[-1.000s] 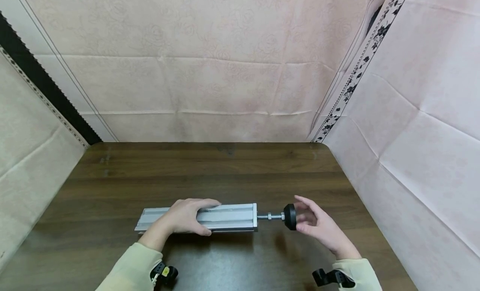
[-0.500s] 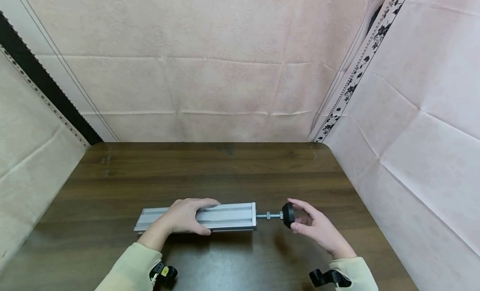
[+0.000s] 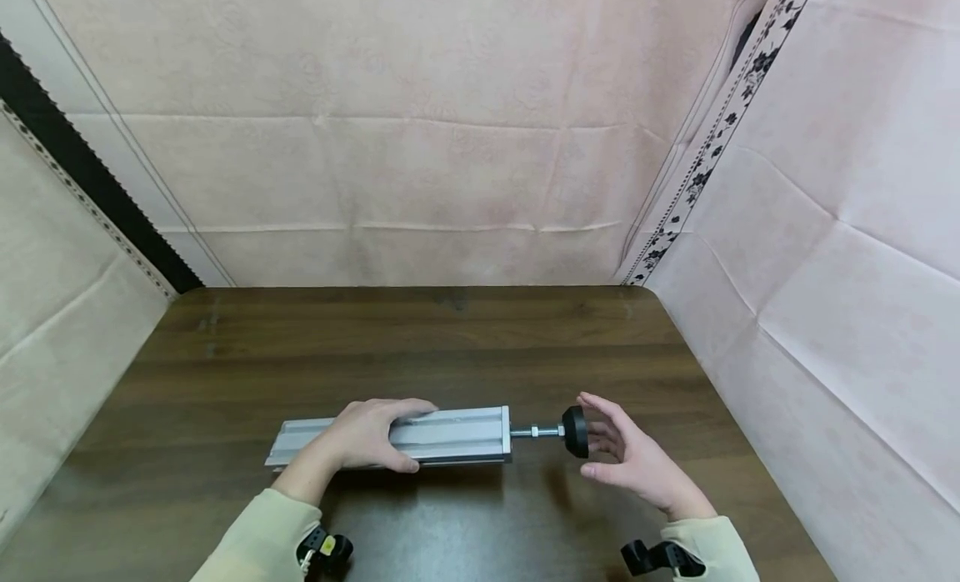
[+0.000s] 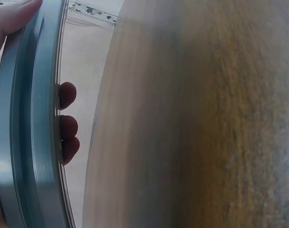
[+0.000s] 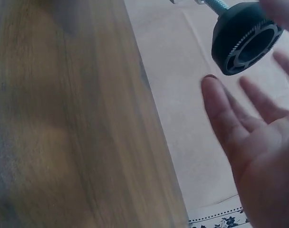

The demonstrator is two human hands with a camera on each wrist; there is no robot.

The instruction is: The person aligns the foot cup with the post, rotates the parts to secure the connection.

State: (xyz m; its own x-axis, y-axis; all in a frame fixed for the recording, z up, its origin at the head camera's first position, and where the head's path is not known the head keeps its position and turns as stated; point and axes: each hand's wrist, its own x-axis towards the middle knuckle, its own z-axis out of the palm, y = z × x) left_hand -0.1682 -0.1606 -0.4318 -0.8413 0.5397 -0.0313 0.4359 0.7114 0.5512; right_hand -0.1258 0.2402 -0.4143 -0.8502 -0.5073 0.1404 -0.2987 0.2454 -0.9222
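My left hand (image 3: 372,434) grips a long silver aluminium profile (image 3: 453,436) from above, thumb on the near side. In the left wrist view the grooved profile (image 4: 42,123) stands close, and several fingertips (image 4: 67,127) show past its far edge. A threaded rod (image 3: 523,433) with a nut (image 3: 535,431) sticks out of the profile's right end. The rod carries a black levelling foot (image 3: 576,432). Beside this foot is my right hand (image 3: 637,461), fingers loosely bent and spread. The right wrist view shows the foot's ribbed underside (image 5: 251,45), with the thumb (image 5: 216,95) apart from it.
A brown wood-grain table (image 3: 420,340) lies beneath, with the profile held above its surface. Pale cloth (image 3: 480,173) hangs behind and on both sides. Each wrist wears a black camera mount; the right one (image 3: 660,557) is near the bottom edge.
Half a second ago my right fingers closed in on the black foot; now they have spread away from it. The left hand keeps its grip, and the profile has barely shifted.
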